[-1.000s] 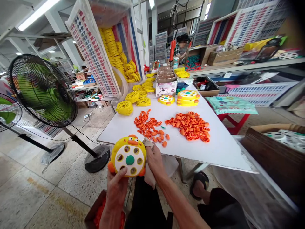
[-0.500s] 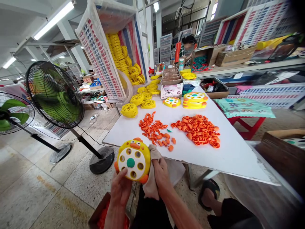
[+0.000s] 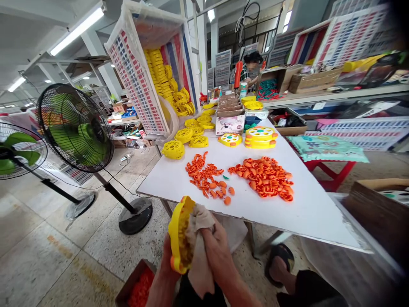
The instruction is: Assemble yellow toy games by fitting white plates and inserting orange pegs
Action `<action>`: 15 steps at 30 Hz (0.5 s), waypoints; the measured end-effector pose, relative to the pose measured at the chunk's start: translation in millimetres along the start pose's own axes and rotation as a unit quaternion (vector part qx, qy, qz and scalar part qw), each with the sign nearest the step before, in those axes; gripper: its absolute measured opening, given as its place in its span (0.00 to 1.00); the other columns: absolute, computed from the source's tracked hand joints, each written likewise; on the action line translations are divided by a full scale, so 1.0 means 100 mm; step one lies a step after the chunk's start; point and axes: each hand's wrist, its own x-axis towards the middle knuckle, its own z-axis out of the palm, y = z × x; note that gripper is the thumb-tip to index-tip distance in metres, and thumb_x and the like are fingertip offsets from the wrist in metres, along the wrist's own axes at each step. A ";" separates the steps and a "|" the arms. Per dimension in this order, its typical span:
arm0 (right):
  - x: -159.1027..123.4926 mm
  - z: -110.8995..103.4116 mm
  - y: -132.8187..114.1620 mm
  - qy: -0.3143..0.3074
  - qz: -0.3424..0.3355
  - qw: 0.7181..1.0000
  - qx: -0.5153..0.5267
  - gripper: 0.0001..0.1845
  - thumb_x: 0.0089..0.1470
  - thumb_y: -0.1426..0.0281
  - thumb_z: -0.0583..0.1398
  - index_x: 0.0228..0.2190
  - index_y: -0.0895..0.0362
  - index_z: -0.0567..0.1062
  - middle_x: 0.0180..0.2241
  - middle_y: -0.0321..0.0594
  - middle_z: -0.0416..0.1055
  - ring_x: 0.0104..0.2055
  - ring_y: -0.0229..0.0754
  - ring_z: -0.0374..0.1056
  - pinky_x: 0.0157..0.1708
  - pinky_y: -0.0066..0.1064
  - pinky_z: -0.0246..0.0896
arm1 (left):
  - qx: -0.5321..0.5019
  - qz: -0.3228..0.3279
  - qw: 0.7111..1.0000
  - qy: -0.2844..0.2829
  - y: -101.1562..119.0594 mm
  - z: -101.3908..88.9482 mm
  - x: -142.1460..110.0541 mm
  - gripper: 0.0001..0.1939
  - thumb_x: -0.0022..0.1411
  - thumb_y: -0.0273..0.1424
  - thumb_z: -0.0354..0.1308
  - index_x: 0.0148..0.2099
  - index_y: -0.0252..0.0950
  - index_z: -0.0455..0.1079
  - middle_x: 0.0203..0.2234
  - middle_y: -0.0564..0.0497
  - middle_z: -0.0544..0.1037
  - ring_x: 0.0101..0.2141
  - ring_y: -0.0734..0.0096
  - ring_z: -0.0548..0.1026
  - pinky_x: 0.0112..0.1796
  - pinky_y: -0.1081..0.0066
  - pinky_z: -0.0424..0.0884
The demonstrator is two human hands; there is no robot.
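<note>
My left hand grips a yellow plastic duck-shaped toy shell by its lower left side. The shell is tilted so that its hollow back faces right, and its white front is turned out of sight. My right hand is closed on a beige cloth, whose upper part presses against the shell's open back. On the white table beyond lie a smaller pile of orange plastic parts and a larger orange pile. A small green piece rests between them.
Yellow shells lie at the table's far left, below a tilted crate of more shells. Stacked finished-looking toys stand by a divided carton. Standing fans are at left; a box of orange parts sits below. A person is behind.
The toy shell has been turned from its white face toward me to nearly edge-on, its hollow back now toward the cloth. My right hand has brought the cloth against that back.
</note>
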 end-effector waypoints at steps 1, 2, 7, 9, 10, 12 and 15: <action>-0.01 -0.04 0.01 0.020 0.017 1.000 0.007 0.26 0.59 0.54 0.62 0.53 0.56 0.77 0.54 0.45 0.77 0.55 0.50 0.72 0.59 0.38 0.65 | -0.020 -0.006 1.000 -0.008 0.01 0.03 0.01 0.36 0.52 0.66 0.55 0.49 0.48 0.82 0.49 0.47 0.84 0.62 0.41 0.70 0.62 0.49 0.66; -0.02 -0.10 0.02 0.041 0.031 0.999 0.010 0.28 0.58 0.52 0.62 0.54 0.55 0.77 0.55 0.45 0.76 0.57 0.51 0.71 0.60 0.39 0.64 | -0.041 -0.009 0.999 -0.015 0.04 0.07 0.03 0.37 0.53 0.68 0.51 0.48 0.49 0.82 0.49 0.48 0.83 0.62 0.43 0.69 0.62 0.49 0.65; -0.16 -0.52 0.08 0.182 0.123 0.976 -0.001 0.32 0.53 0.49 0.64 0.55 0.52 0.77 0.57 0.41 0.75 0.61 0.52 0.68 0.59 0.36 0.65 | -0.143 -0.038 0.987 -0.056 0.18 0.31 0.15 0.42 0.51 0.73 0.42 0.49 0.53 0.81 0.54 0.52 0.81 0.65 0.44 0.64 0.63 0.48 0.62; -0.22 -0.75 0.05 0.222 0.145 0.964 -0.012 0.32 0.54 0.49 0.63 0.56 0.51 0.76 0.58 0.40 0.74 0.62 0.52 0.66 0.59 0.36 0.66 | -0.162 -0.033 0.985 -0.056 0.21 0.36 0.19 0.43 0.53 0.72 0.41 0.52 0.52 0.79 0.54 0.51 0.80 0.65 0.43 0.64 0.63 0.46 0.61; -0.25 -0.87 0.01 0.227 0.141 0.963 -0.025 0.32 0.54 0.50 0.62 0.56 0.51 0.75 0.58 0.40 0.73 0.63 0.52 0.65 0.58 0.35 0.66 | -0.172 -0.024 0.983 -0.055 0.22 0.37 0.20 0.42 0.55 0.71 0.41 0.53 0.52 0.79 0.55 0.51 0.80 0.65 0.44 0.64 0.63 0.46 0.60; -0.31 -1.09 -0.08 0.192 0.110 0.972 -0.078 0.30 0.54 0.52 0.62 0.56 0.51 0.76 0.59 0.40 0.73 0.64 0.53 0.64 0.58 0.34 0.66 | -0.186 -0.008 0.981 -0.056 0.21 0.37 0.23 0.39 0.59 0.68 0.41 0.55 0.51 0.77 0.57 0.51 0.79 0.65 0.46 0.65 0.64 0.48 0.59; -0.38 -1.29 -0.17 0.058 0.048 0.977 -0.197 0.28 0.49 0.60 0.66 0.53 0.49 0.78 0.54 0.40 0.77 0.57 0.53 0.71 0.55 0.33 0.68 | -0.191 0.003 0.981 -0.045 0.18 0.36 0.27 0.35 0.63 0.64 0.42 0.55 0.51 0.77 0.56 0.52 0.79 0.64 0.49 0.67 0.64 0.51 0.60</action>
